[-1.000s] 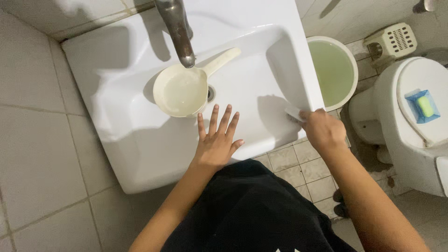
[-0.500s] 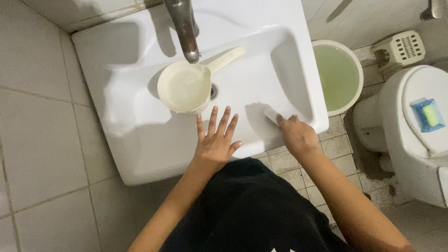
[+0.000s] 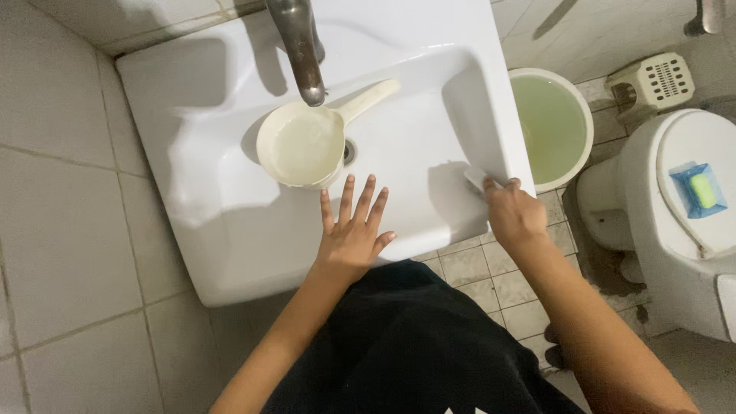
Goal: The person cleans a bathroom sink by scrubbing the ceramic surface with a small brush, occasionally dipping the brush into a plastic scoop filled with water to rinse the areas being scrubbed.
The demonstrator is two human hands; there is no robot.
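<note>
My left hand lies flat with its fingers spread on the front rim of the white sink. My right hand grips a small white scrub brush and presses it against the sink's inner right wall near the front corner. A cream plastic dipper with a long handle sits in the basin over the drain, under the metal tap.
A round bucket of greenish water stands on the tiled floor right of the sink. Further right is a white toilet with a blue soap dish and green soap on its lid. A cream vented box sits behind the bucket.
My right hand has swept the brush left along the front of the basin and back to the right corner. My left hand stayed flat on the rim.
</note>
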